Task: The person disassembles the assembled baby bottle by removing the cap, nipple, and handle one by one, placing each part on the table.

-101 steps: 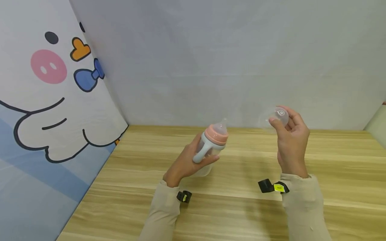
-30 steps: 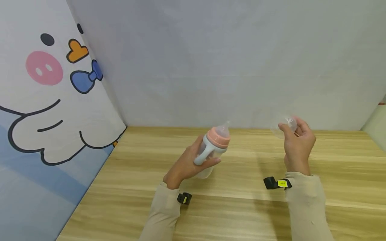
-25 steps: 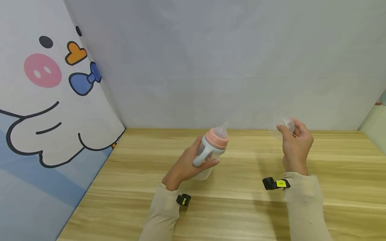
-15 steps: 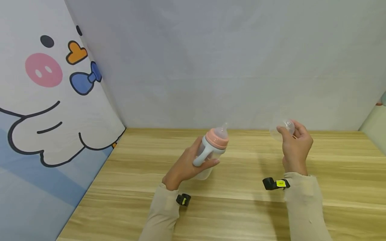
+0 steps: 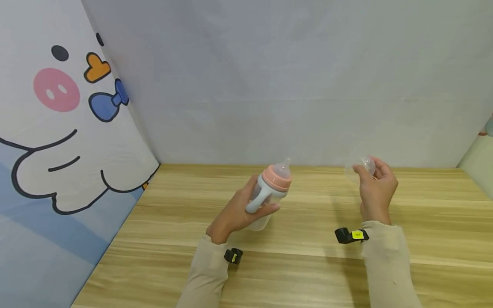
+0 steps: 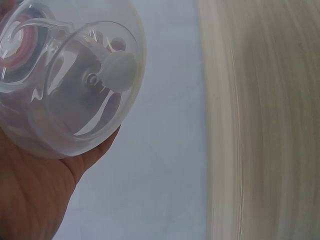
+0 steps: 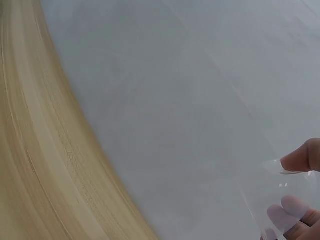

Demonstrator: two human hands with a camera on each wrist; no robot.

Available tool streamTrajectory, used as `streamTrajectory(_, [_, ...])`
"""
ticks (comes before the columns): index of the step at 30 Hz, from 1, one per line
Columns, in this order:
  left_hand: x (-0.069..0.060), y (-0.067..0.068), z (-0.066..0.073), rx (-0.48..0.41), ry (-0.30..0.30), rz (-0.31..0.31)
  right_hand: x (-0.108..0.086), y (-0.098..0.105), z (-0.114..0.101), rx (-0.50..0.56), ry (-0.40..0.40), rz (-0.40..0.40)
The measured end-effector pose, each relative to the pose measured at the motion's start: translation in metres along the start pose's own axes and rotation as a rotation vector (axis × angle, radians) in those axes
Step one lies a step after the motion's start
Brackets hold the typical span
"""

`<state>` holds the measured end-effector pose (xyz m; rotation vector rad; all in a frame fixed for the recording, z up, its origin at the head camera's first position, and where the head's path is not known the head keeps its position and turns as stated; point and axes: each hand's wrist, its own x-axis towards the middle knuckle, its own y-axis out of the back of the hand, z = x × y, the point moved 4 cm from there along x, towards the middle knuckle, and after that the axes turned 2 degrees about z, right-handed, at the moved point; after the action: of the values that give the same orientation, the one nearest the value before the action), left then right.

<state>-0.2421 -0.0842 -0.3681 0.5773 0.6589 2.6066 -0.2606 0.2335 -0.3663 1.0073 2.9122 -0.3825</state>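
Observation:
In the head view my left hand (image 5: 235, 212) grips a baby bottle (image 5: 275, 179) with a pink collar, a clear teat and a pale blue handle, tilted up to the right above the table. The left wrist view looks at the clear base of the bottle (image 6: 85, 85), with the left hand (image 6: 37, 185) around its side. My right hand (image 5: 376, 188) pinches a clear dome-shaped cap (image 5: 367, 164) between thumb and fingers, well to the right of the bottle. In the right wrist view the right hand (image 7: 302, 200) holds that transparent cap (image 7: 275, 192) at the lower right corner.
A wood-grain table (image 5: 308, 273) lies beneath both hands. Behind it hangs a plain grey-white sheet (image 5: 289, 85), and at the left a cartoon-printed cloth (image 5: 57, 162) borders the table. Black straps are on both wrists.
Since the earliest frame, my right hand has moved slightly lower with the cap. Over the last half second it lowers a little more. My left hand keeps its grip on the bottle, nearly still.

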Motion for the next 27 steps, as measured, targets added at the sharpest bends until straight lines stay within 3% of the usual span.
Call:
streamTrajectory(15, [-0.002, 0.001, 0.001, -0.017, 0.025, -0.014, -0.001, 0.004, 0.009, -0.068, -0.017, 0.000])
streamTrajectory(27, [0.001, -0.002, 0.000, 0.013, 0.001, -0.004, 0.004, 0.004, 0.015, -0.143, -0.026, 0.007])
